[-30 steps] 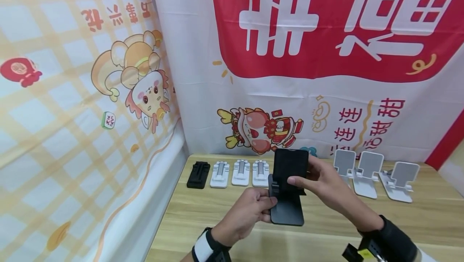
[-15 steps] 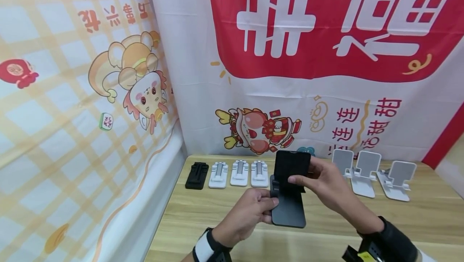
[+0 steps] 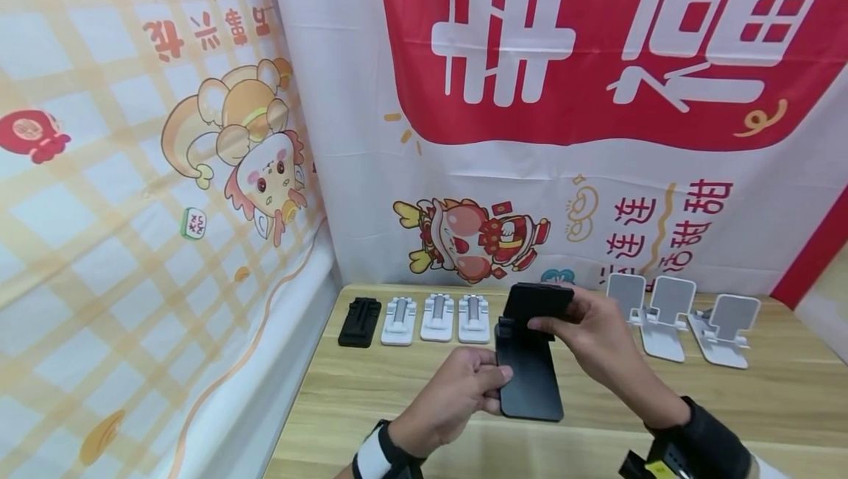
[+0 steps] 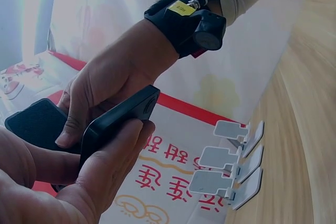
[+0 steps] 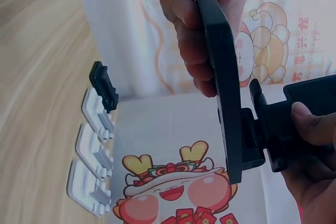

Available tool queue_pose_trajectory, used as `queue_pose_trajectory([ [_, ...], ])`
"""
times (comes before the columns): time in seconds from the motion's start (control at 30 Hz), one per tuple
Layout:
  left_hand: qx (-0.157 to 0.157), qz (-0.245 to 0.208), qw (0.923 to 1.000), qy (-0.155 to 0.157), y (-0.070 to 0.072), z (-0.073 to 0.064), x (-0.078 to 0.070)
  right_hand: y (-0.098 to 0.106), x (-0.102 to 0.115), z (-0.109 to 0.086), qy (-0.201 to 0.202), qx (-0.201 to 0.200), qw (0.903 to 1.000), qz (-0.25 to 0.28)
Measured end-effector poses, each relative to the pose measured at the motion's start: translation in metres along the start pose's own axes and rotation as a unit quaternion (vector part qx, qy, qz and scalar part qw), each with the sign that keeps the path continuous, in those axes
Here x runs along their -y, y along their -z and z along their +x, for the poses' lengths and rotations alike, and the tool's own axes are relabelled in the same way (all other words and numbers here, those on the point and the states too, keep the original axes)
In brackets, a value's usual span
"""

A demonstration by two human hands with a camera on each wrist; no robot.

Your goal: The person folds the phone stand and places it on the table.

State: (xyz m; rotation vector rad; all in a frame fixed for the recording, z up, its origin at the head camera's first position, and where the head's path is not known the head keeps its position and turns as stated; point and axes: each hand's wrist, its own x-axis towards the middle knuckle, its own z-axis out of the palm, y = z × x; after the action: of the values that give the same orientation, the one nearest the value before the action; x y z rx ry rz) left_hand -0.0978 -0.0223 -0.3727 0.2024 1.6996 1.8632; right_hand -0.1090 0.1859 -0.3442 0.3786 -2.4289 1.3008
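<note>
A black folding phone stand is held up over the table in both hands. My left hand (image 3: 457,394) grips the left edge of its flat base (image 3: 530,387), thumb on top. The right hand (image 3: 592,335) pinches the upper plate (image 3: 533,302), with the thumb on the near face. In the right wrist view the base (image 5: 223,72) appears nearly edge-on, and a hinged arm (image 5: 252,137) joins it to the plate, which stands out at an angle. Some right fingers are hidden behind the plate in the head view.
Along the back left of the wooden table (image 3: 371,391) lie a folded black stand (image 3: 360,322) and, beside it, white folded stands (image 3: 399,321). Several unfolded white stands (image 3: 669,317) stand at the back right. A printed cloth (image 3: 358,133) hangs close behind the table.
The upper plate has tilted in the right hand and looks shorter in the head view. The base has shifted slightly down and toward me, with the left hand still gripping it.
</note>
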Motion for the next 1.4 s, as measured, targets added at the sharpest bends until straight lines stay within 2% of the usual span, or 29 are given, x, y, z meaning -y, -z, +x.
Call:
queue_pose_trajectory([
  [0.17,-0.005,-0.004,1.0000,0.004,0.003,0.002,0.002,-0.002,-0.002,0.002,0.010,0.000,0.9999,-0.001],
  [0.23,-0.010,-0.002,0.9999,0.002,0.004,0.004,0.004,-0.002,-0.002,0.003,0.030,-0.010,0.9992,-0.024],
  [0.3,-0.016,0.000,0.9999,0.000,0.006,0.005,0.006,-0.001,-0.001,0.005,0.069,-0.030,0.9956,-0.056],
  [0.43,-0.024,0.006,0.9997,0.001,0.009,0.009,0.010,0.003,0.003,0.010,0.163,-0.073,0.9769,-0.117],
  [0.57,-0.024,0.003,0.9997,0.001,0.012,0.012,0.013,0.006,0.010,0.013,0.225,-0.077,0.9611,-0.141],
  [0.7,-0.029,0.006,0.9996,0.001,0.014,0.014,0.015,0.006,0.016,0.013,0.231,-0.073,0.9578,-0.155],
  [0.87,-0.029,0.008,0.9995,-0.006,0.015,0.015,0.016,0.005,0.019,0.012,0.226,-0.086,0.9548,-0.173],
  [1.17,-0.017,-0.009,0.9997,-0.013,0.017,0.013,0.014,0.003,0.026,0.005,0.240,-0.100,0.9504,-0.171],
  [1.4,-0.010,-0.022,0.9995,-0.019,0.019,0.013,0.013,-0.003,0.029,0.000,0.284,-0.127,0.9357,-0.167],
])
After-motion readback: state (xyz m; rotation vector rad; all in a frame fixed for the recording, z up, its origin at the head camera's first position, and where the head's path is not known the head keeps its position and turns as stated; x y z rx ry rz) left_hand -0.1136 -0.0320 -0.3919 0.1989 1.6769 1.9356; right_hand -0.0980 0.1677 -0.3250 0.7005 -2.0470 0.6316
